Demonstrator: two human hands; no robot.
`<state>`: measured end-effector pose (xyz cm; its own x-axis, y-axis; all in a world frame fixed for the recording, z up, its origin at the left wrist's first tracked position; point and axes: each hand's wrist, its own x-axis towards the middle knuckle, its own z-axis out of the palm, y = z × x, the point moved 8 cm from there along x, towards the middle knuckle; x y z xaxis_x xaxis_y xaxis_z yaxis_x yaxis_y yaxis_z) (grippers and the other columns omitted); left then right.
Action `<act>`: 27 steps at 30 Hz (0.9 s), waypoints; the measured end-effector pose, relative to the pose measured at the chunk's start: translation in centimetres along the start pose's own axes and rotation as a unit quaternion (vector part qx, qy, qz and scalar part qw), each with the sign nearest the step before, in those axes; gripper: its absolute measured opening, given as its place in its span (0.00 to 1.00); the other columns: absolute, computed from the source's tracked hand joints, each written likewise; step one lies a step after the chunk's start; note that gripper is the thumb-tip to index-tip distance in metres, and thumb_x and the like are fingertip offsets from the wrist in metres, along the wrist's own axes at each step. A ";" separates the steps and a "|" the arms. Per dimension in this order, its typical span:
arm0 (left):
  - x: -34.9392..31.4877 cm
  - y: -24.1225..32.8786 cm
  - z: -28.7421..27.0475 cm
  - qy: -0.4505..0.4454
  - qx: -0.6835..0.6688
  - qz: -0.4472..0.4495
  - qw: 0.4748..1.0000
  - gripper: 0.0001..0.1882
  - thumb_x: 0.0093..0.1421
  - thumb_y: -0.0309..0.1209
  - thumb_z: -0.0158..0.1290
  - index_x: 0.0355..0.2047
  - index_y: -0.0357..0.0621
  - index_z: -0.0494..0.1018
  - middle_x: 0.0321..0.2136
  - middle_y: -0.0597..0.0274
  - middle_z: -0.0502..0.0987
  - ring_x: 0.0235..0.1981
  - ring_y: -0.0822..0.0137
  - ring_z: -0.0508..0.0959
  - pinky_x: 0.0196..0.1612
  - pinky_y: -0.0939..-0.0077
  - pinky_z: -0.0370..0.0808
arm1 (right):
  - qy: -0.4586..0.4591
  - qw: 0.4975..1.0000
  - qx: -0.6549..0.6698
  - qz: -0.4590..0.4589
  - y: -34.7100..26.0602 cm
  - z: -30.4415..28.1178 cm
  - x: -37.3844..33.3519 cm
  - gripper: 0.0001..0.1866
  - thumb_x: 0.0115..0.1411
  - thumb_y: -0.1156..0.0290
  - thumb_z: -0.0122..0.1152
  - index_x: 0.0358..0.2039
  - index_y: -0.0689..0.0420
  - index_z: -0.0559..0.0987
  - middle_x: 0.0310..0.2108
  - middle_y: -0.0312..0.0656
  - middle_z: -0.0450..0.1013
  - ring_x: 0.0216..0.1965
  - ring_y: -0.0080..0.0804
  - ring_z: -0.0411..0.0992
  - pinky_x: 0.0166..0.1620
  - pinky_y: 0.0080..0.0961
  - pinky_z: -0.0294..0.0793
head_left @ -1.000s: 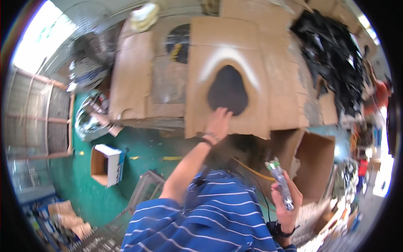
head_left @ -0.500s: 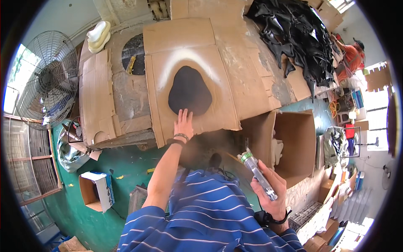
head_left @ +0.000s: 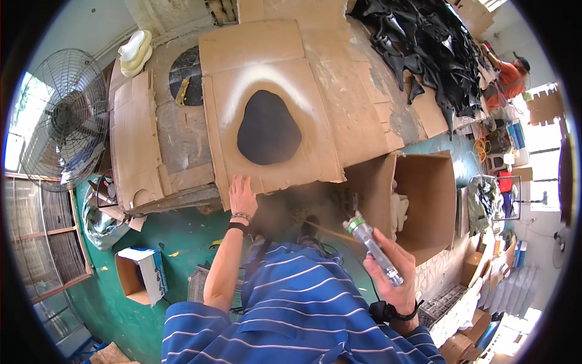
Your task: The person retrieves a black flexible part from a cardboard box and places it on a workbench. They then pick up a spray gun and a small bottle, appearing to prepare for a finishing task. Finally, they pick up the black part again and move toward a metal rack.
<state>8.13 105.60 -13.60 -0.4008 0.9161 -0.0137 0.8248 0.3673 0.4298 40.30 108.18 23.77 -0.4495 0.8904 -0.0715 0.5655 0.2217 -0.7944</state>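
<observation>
- No words, numbers or signs can be read.
- White-and-blue box (head_left: 147, 276), on the green floor (head_left: 115, 324) at the near left: small marks show along its blue side, too small to make out.
- Blue-and-white package (head_left: 515, 138), at the far right: any print on it is too small to tell.

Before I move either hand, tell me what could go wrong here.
Your left hand is at the near edge of the cardboard sheet; a tug there could shift the sheet and the black piece lying on it. Your right hand holds a metallic tool in the air near an open box; a loose grip might drop it, or a swing might knock it against the box.
</observation>
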 end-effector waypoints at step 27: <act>-0.7 -2.0 0.7 -0.041 -0.007 -0.002 0.999 0.39 0.48 0.27 0.65 0.61 0.41 0.64 0.67 0.52 0.55 0.70 0.48 0.52 0.70 0.55 0.55 | 0.039 0.999 -0.006 0.014 0.6 -0.8 -0.4 0.27 0.56 0.77 0.68 0.56 0.68 0.74 0.38 0.51 0.78 0.34 0.37 0.77 0.39 0.27 0.75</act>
<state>6.99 104.33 -15.09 -0.3698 0.9249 -0.0887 0.8170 0.3692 0.4429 41.31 108.27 23.81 -0.3785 0.9245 -0.0457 0.5850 0.2006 -0.7859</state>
